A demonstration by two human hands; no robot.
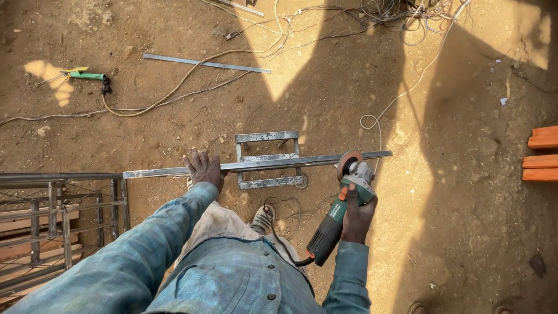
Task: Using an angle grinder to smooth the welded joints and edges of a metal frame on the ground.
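Observation:
A long grey metal bar (314, 160) lies across a small metal frame stand (266, 137) on the dirt. My left hand (203, 168) presses flat on the bar near its left part. My right hand (356, 215) grips a green and black angle grinder (337, 218). Its disc (349, 160) sits at the bar close to the right end. The grinder's black cable (282, 232) loops back on the ground by my shoe (263, 220).
A welded metal frame (64, 203) stands at the left, touching the bar's left end. A second flat bar (206, 63), a green welding holder (87, 75) and tangled cables (395, 17) lie farther out. Orange planks (540, 154) sit at the right edge.

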